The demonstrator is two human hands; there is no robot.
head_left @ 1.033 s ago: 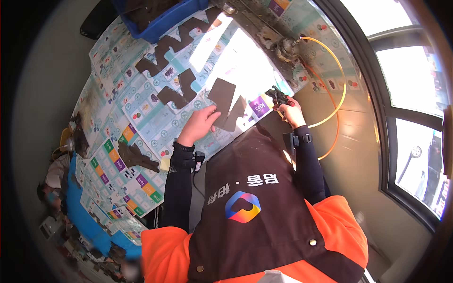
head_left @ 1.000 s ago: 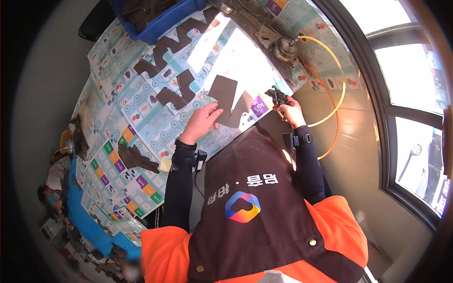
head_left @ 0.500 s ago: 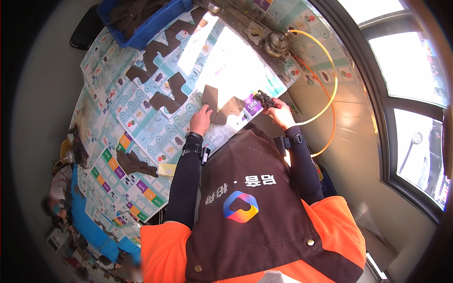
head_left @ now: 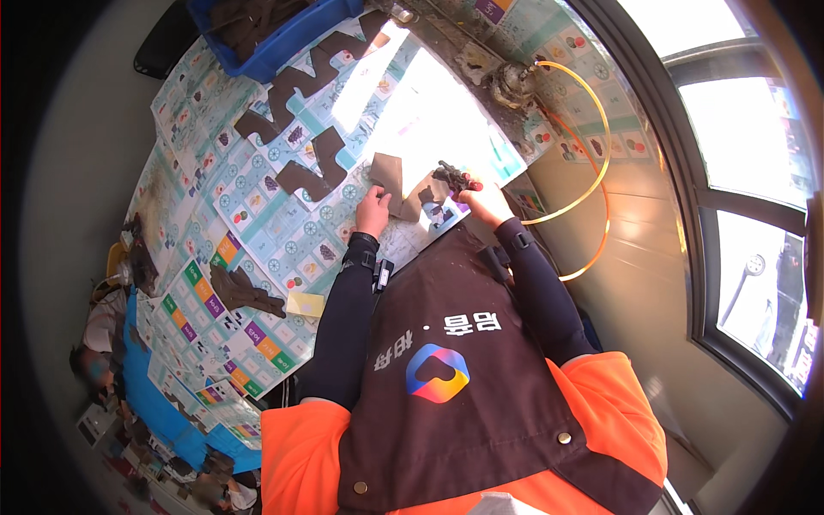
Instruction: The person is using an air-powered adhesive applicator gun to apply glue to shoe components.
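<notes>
One flat brown V-shaped piece (head_left: pixel 389 174) lay on the paper-covered tabletop (head_left: pixel 287 225); left hand (head_left: pixel 372 214) touched its left edge, couldn't tell if pinching; right hand (head_left: pixel 485 201) gripped a dark, red-trimmed spray gun (head_left: pixel 452 177) alongside.

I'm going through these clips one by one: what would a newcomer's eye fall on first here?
Bright orange sleeves flank a dark brown apron at the lower middle. Above, the right hand grips a dark tool, and the left hand is at a bent brown piece by the table's sunlit edge. A yellow hose loops at right.
</notes>
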